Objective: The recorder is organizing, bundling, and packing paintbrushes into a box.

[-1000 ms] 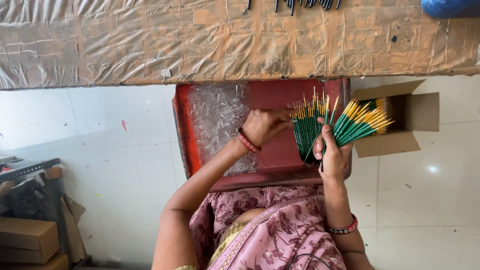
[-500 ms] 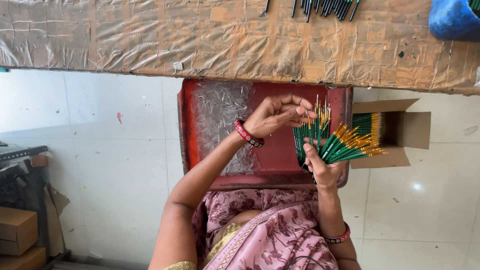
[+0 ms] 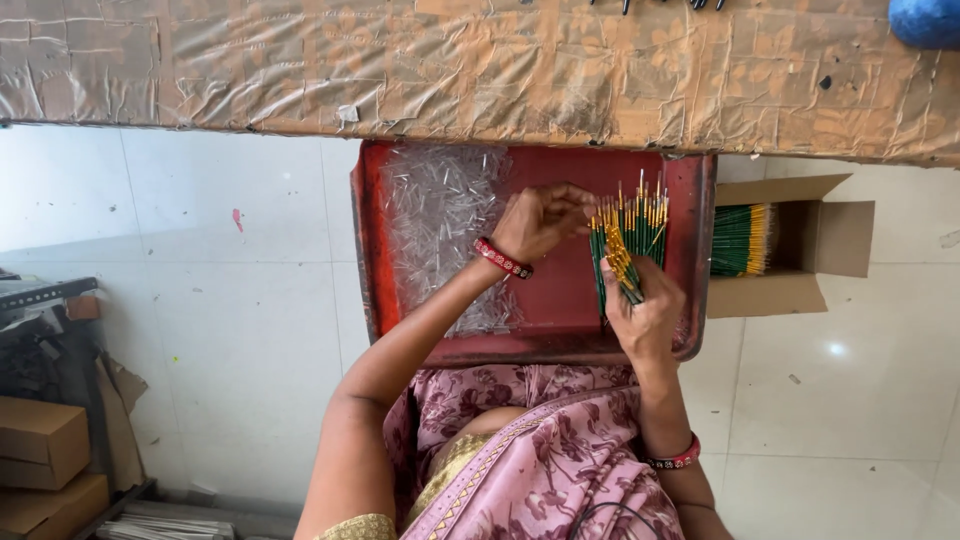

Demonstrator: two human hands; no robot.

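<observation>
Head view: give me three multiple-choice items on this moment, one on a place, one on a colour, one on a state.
1. Where does the pile of clear plastic caps lie?
A. In the red tray
B. In the cardboard box
C. On the floor

2. What colour are the shafts of the bundle of thin brushes?
A. Blue
B. Green
C. White

3. What is the right hand doing?
A. Resting flat
B. Gripping the bundle
C. Reaching into the box

Key: 1 A, the caps cover the tray's left half. 2 B, green shafts with gold bands. 3 B, it clasps the bundle's lower end, while the left hand touches the tips.
</observation>
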